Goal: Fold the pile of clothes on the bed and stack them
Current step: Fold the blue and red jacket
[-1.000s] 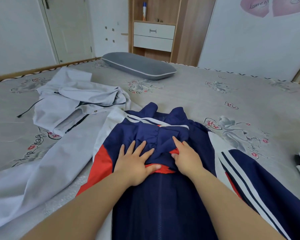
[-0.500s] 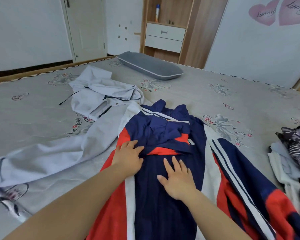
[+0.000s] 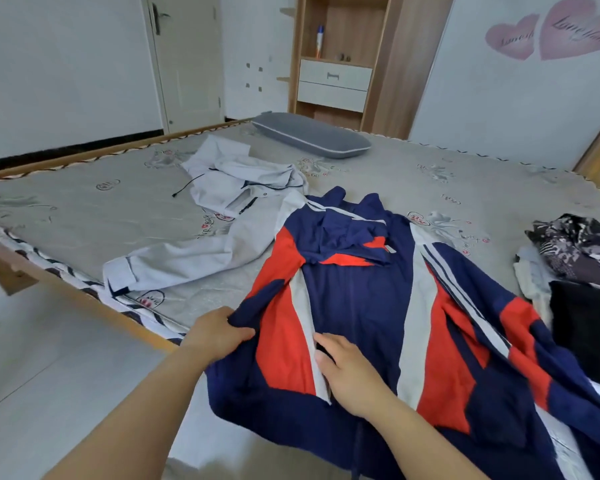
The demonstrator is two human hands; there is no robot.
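A navy, red and white track jacket (image 3: 357,299) lies spread on the bed (image 3: 84,216), collar away from me. My left hand (image 3: 215,336) grips the dark end of its left sleeve near the bed's front edge. My right hand (image 3: 347,372) rests on the jacket's front beside the white stripe, fingers tucked at the fabric. A pale grey jacket (image 3: 222,209) lies crumpled behind and to the left, one sleeve stretched toward the bed edge.
A heap of clothes (image 3: 579,258), patterned, white and black, sits at the right edge. A grey pillow (image 3: 312,135) lies at the head of the bed. The wooden bed frame (image 3: 84,289) runs along the left, floor beyond. A shelf unit and door stand behind.
Both hands slid from the jacket's chest down toward me. The left hand moved out to the left sleeve and took hold of it. The view swung left and back.
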